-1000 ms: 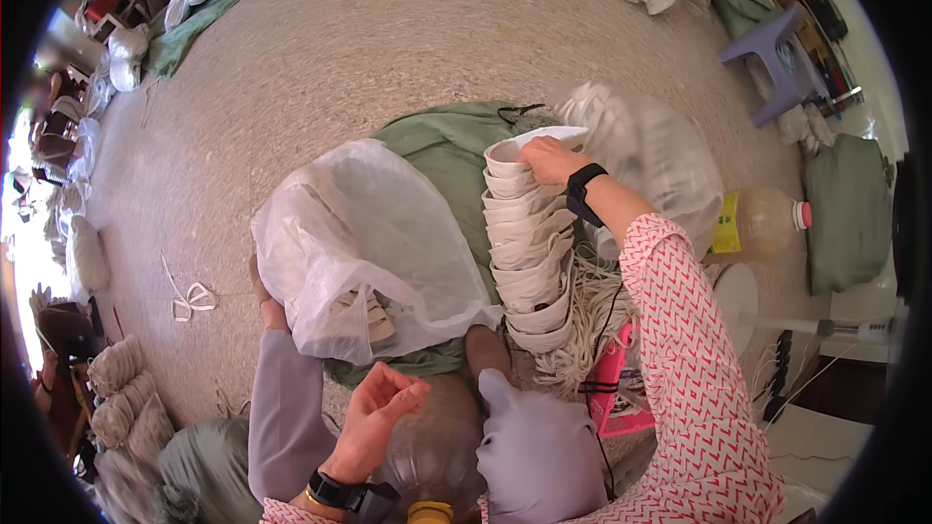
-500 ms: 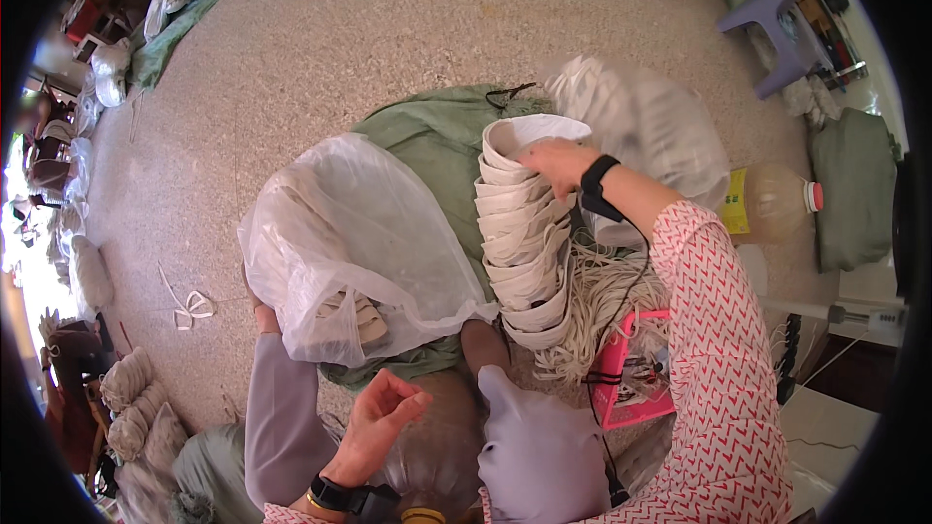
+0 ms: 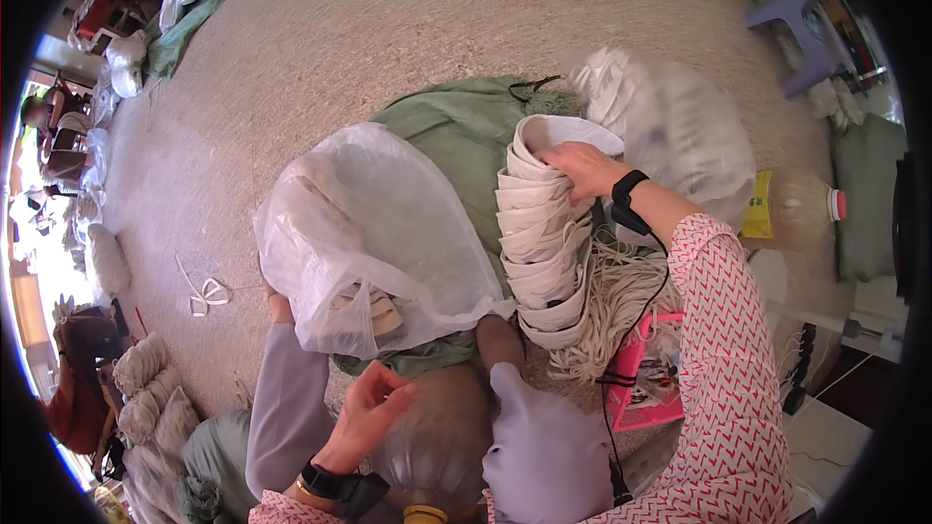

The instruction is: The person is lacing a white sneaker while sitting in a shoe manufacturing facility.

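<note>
White rim (image 3: 571, 127), right hand (image 3: 588, 172) touching, floor (image 3: 388, 29) beyond

Off-white, curved pieces (image 3: 544, 238) nest in a tall column just right of the frame's centre. The topmost piece (image 3: 594, 136) gapes open, its pale inside showing toward the upper edge.

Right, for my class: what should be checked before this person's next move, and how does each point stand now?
1. Right hand at the top of the stack of white pieces: ok.
2. Firm grip on the top piece: cannot tell; the fingertips are partly hidden.
3. Stack nested in one column: ok.
4. Left hand away from the stack: ok, above the clear bottle.
5. Loose cords well apart from the stack: not ok, they lie right beside it.
</note>
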Tool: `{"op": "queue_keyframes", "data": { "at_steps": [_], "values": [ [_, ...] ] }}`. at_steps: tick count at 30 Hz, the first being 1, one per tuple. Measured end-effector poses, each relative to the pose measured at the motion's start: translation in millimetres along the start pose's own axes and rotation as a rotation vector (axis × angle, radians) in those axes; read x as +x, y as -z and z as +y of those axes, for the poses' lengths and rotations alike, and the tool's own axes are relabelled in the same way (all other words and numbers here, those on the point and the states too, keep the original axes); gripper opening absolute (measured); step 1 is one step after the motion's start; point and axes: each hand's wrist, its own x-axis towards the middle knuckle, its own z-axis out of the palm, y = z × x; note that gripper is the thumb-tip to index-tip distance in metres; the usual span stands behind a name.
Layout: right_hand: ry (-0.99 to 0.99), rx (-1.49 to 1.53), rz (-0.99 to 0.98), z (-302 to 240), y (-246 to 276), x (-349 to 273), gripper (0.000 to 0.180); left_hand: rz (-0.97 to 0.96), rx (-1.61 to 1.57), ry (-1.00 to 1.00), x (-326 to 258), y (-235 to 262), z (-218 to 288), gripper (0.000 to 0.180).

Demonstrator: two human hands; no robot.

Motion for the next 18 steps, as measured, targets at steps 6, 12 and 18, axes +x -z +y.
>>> {"op": "queue_keyframes", "data": {
  "at_steps": [6, 12, 18],
  "values": [
    [0.095, -0.241, 0.055, 1.9, -38.3, -3.4, 0.076, -0.012, 0.071, 0.001, 13.3, 7.9, -18.6, 0.020],
    [0.098, -0.177, -0.012, 9.9, -23.8, 1.9, 0.042, 0.079, 0.315, -0.135, 20.8, 10.7, -0.6, 0.021],
    [0.065, -0.255, -0.150, -6.9, -5.4, 9.9, 0.026, 0.337, 0.592, -0.461, 49.3, 26.1, 26.1, 0.018]
  ]
}}
